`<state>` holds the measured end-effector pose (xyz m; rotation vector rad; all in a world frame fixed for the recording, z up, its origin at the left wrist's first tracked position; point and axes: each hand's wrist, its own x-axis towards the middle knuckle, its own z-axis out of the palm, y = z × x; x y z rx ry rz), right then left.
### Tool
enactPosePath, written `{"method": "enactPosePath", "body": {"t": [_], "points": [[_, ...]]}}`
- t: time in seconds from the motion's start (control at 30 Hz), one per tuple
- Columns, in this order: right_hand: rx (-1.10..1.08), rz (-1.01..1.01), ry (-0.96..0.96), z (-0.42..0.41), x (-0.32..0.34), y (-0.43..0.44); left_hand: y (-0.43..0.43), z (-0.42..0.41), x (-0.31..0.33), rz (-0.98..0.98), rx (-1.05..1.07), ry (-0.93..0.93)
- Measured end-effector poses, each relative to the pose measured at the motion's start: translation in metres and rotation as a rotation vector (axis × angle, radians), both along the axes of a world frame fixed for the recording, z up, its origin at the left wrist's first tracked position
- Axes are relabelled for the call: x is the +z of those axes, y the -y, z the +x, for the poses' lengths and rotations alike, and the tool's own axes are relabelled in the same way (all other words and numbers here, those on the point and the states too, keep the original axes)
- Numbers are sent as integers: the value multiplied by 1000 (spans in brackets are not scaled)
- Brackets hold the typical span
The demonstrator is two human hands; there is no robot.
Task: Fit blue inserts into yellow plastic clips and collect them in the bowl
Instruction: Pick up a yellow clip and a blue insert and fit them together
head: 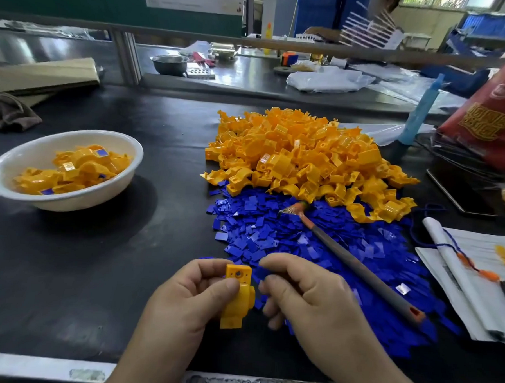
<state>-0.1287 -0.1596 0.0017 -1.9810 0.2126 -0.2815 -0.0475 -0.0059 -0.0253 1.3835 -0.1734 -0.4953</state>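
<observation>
We hold one yellow clip (238, 296) near the front edge of the black work surface, pinched between the thumb and fingers of our left hand (187, 302); no blue shows in it yet. Our right hand (307, 296) curls just beside it over the blue inserts (272, 236), and we cannot tell whether it pinches one. The white bowl (13, 164) toward the left edge holds a shallow layer of fitted clips, while the heap of yellow clips (302, 159) farther back is large, so we judge most of the work remains.
</observation>
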Motion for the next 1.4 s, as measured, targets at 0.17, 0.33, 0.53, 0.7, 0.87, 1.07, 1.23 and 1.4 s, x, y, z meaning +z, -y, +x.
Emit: {"method": "enactPosePath", "body": {"t": [0.17,0.33,0.53,0.7,0.87,1.07,1.23,1.4], "points": [[58,-299,92,-1,4,-4,-2,-6,4,-15,-62,48],[47,-496,173,-4,6,-8,0,-12,7,-26,-66,59],[18,-327,108,-8,5,-8,0,-16,5,-5,-75,88],[-4,32,-16,-9,5,-10,-2,-18,3,-25,-85,75],[18,281,-15,-10,1,-17,-3,-21,4,-15,-77,80],[0,365,-4,-11,-5,-20,-3,-26,10,48,-58,113],[-30,329,8,-11,-6,-22,-2,-28,9,78,-14,137],[-63,305,55,-11,-4,-25,-2,-28,11,65,-10,174]]}}
